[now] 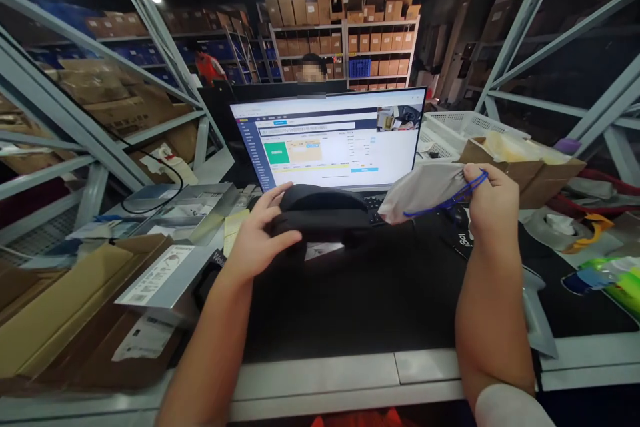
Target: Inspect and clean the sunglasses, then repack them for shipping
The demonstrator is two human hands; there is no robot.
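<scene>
My left hand point(263, 233) grips the left end of a long, black, rounded object point(325, 207), with the thumb in front and the fingers over the top. It looks like a case, but its exact kind does not show. A pale grey drawstring pouch point(425, 190) with a blue cord hangs out to the left from my right hand point(493, 197), which pinches it at the corded end. Behind the black object, part of a keyboard point(374, 212) shows below the lit monitor point(335, 147). A small whitish piece point(324, 251) lies under the black object on the black work surface point(360, 307).
An open cardboard box point(75, 320) and a grey labelled box point(157, 280) stand at the left. On the right are a carton point(525, 170), white baskets point(465, 125), a tape roll point(553, 230) and a green bottle point(620, 280). Metal shelf frames flank both sides; a person point(313, 70) is behind the monitor.
</scene>
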